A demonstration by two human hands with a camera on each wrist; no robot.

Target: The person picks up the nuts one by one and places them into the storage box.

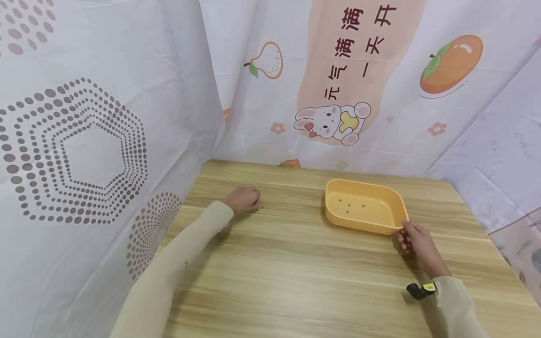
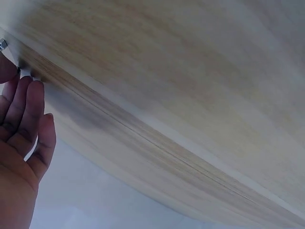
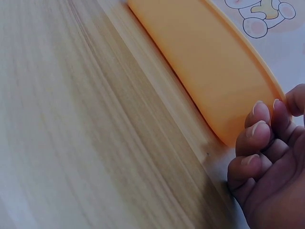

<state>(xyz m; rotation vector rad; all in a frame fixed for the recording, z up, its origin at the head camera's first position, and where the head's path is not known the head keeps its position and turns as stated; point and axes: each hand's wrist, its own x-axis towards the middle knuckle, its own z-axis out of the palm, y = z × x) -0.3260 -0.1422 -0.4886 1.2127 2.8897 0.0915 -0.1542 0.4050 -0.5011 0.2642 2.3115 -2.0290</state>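
Observation:
On the table at the left, my left hand [image 1: 243, 199] is lowered with its fingers bent and fingertips at the wood. Small dark bits [image 1: 260, 208] lie right beside those fingertips. In the left wrist view, a tiny silvery metal piece [image 2: 3, 44] shows just past the thumb. Whether the thumb and fingers hold one of these bits I cannot tell. At the right, my right hand [image 1: 418, 246] pinches the near right corner of a yellow-orange plastic basket [image 1: 367, 227] between thumb and forefinger, the other fingers curled below the rim. Several small holes show in the basket's floor.
The wood-grain table [image 1: 287, 281] reaches back to a printed white curtain [image 1: 262, 122]. Another curtain [image 1: 169, 117] hangs along the left side, close by the left arm. A small black device with a yellow label [image 1: 422, 290] sits at the right wrist.

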